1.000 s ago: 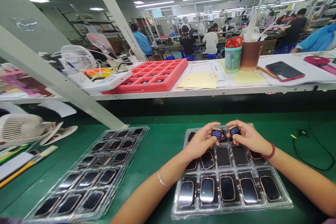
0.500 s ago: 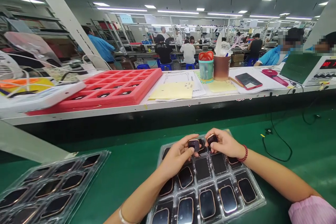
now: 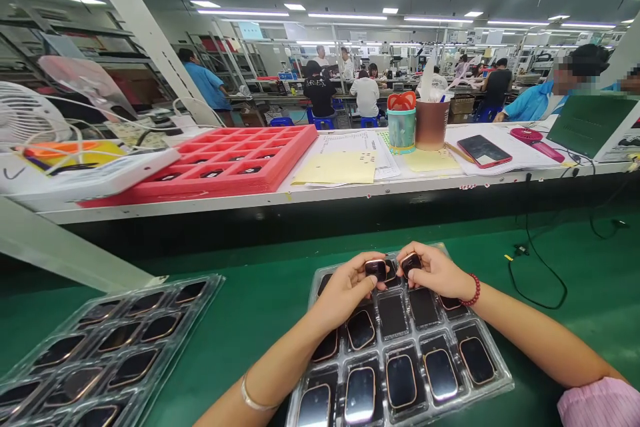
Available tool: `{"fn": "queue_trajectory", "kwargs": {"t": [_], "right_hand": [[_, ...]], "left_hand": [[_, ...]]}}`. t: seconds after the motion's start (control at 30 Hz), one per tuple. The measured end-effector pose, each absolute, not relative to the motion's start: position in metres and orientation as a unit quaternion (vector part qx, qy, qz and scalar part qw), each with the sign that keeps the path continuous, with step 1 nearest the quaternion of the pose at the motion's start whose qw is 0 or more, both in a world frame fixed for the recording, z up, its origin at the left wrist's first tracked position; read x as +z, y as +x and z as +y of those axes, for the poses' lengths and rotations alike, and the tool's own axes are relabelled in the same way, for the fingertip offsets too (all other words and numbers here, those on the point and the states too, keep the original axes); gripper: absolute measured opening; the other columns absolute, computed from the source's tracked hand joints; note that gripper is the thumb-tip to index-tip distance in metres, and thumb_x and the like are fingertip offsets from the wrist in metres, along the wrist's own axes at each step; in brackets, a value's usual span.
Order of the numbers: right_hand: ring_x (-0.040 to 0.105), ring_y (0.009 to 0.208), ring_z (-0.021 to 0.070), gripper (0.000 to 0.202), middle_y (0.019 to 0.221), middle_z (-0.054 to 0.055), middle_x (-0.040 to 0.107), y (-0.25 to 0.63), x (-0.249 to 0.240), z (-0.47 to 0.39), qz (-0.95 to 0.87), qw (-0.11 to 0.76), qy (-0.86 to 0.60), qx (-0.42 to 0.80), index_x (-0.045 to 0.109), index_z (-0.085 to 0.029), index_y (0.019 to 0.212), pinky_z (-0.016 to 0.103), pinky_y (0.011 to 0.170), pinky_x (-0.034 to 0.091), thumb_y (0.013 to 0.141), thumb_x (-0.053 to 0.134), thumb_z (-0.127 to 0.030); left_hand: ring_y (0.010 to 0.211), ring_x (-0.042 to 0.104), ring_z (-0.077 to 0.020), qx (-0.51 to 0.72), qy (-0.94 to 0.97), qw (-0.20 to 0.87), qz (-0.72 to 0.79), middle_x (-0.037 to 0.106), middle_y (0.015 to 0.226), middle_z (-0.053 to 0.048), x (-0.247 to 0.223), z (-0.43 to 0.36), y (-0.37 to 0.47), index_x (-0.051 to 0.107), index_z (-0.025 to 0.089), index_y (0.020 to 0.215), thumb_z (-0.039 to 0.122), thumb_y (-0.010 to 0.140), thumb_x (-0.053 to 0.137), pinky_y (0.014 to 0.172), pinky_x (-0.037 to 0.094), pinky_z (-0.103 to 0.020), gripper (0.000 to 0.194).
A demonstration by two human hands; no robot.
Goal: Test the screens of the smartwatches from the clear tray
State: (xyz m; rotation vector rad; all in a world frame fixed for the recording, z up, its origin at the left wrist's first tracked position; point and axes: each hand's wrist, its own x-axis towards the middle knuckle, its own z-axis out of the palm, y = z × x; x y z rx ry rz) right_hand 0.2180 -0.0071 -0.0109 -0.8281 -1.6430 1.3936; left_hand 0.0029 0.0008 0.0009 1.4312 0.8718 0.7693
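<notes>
My left hand point(image 3: 353, 283) grips a smartwatch body point(image 3: 375, 271) with a dark screen and gold rim between thumb and fingers. In my right hand point(image 3: 433, 271) a second, similar smartwatch body point(image 3: 411, 263) is pinched. Both hands are raised above the far part of a clear plastic tray point(image 3: 417, 417). Gold-rimmed watch bodies point(image 3: 401, 381) lie in several of its pockets, while two pockets near my hands, such as one pocket point(image 3: 393, 315), hold none. My fingers partly hide the tray's far row.
Another clear tray point(image 3: 213, 290) of watch bodies lies on the green mat point(image 3: 250, 327) at left. On the shelf above stand a red foam tray point(image 3: 295, 157), papers, two cups point(image 3: 401, 130) and a phone point(image 3: 484, 150). A black cable point(image 3: 537, 273) lies at right. Co-workers sit beyond.
The view has shifted slightly, so the scene sits a little farther right. Both hands still hold their watch bodies over the tray; the left one's screen has tilted a little.
</notes>
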Motion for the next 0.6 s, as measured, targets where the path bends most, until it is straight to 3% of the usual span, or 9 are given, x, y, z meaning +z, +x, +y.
{"fn": "queue_trajectory", "kwargs": {"t": [0.33,0.6], "right_hand": [[0.059,0.072,0.0133,0.037,0.097,0.004,0.058,0.2212,-0.0122,-0.0074,-0.659,0.371,-0.350,0.554,0.048,-0.020,0.112,0.027,0.065,0.051,0.076,0.051,-0.013],[0.055,0.070,0.0143,0.022,0.085,0.002,0.058,0.2203,-0.0078,-0.0096,-0.674,0.385,-0.336,0.534,0.054,-0.018,0.101,0.026,0.060,0.050,0.079,0.053,-0.015]], "left_hand": [[0.079,0.064,-0.0169,0.354,0.589,0.633,0.358,0.063,0.102,-0.009,-0.0018,-0.0012,0.0063,0.052,0.016,0.111,0.018,0.071,0.062,0.060,0.042,-0.022,0.041],[0.073,0.063,-0.0152,0.361,0.606,0.614,0.355,0.064,0.101,-0.011,-0.0036,-0.0009,0.0044,0.053,0.014,0.110,0.023,0.078,0.057,0.058,0.042,-0.022,0.034]]}}
